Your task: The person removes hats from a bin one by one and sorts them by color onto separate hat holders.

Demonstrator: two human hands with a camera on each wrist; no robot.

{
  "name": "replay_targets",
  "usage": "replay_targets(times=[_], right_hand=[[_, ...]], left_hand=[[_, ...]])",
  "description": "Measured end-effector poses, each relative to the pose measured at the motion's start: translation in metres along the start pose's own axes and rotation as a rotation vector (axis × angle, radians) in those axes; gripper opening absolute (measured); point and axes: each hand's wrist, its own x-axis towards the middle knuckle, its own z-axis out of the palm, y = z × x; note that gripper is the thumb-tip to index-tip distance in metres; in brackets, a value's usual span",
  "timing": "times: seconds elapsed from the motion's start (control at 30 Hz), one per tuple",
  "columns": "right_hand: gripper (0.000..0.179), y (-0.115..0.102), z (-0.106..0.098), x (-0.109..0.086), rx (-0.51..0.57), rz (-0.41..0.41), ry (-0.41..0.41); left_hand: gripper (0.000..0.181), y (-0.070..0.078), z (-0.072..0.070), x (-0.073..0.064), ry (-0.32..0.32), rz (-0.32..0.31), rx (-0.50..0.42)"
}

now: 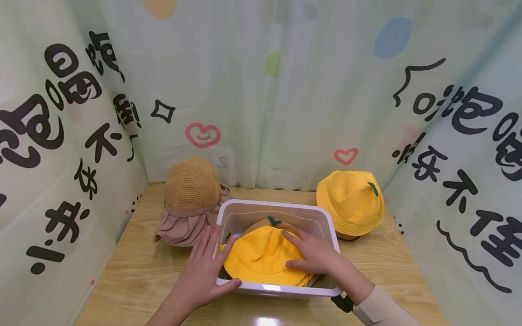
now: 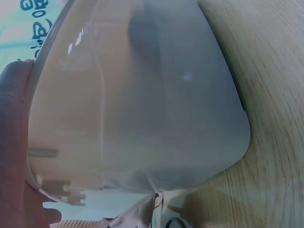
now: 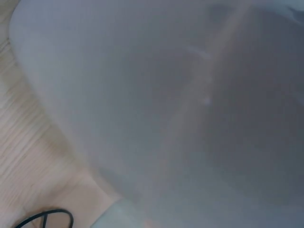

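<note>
A pale, glossy plastic bin (image 1: 281, 206) stands on the wooden table, holding a folded yellow hat (image 1: 258, 253) with a green leaf sprout (image 1: 274, 221) and something tan behind it. My left hand (image 1: 200, 274) rests spread on the bin's left and front rim, its fingers fairly straight. Reaching over the right side, my right hand (image 1: 316, 253) lies on the yellow hat with its fingers spread. The left wrist view shows the bin's outer wall (image 2: 142, 104) and the left fingers (image 2: 14, 133) at its rim. In the right wrist view, the bin wall (image 3: 118, 95) hides the right hand.
Behind the bin to the left sits a tan straw hat (image 1: 193, 185) with a dusty-pink cloth flap (image 1: 185, 226). Another yellow hat (image 1: 350, 201) stands at the back right. Printed curtains (image 1: 244, 90) enclose the wooden table (image 1: 134, 280) on three sides.
</note>
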Motion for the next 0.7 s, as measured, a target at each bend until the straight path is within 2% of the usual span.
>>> replay_targets(times=[0.13, 0.33, 0.57, 0.7], right_hand=[[0.075, -0.0014, 0.0029, 0.0024, -0.035, 0.06, -0.01], [0.064, -0.0031, 0.0058, 0.0052, -0.08, 0.108, -0.007], [0.057, -0.0063, 0.0027, 0.006, -0.111, 0.079, -0.001], [0.053, -0.0054, 0.0035, 0.0067, -0.113, 0.067, 0.006]], left_hand=[[0.095, 0.0, -0.0009, -0.0006, -0.014, 0.0, 0.015], [0.093, 0.0013, -0.0018, -0.0009, -0.028, -0.002, 0.022], [0.092, 0.0019, -0.0021, -0.0005, 0.003, 0.009, 0.02], [0.092, 0.0024, -0.0015, -0.0003, -0.002, 0.009, 0.021]])
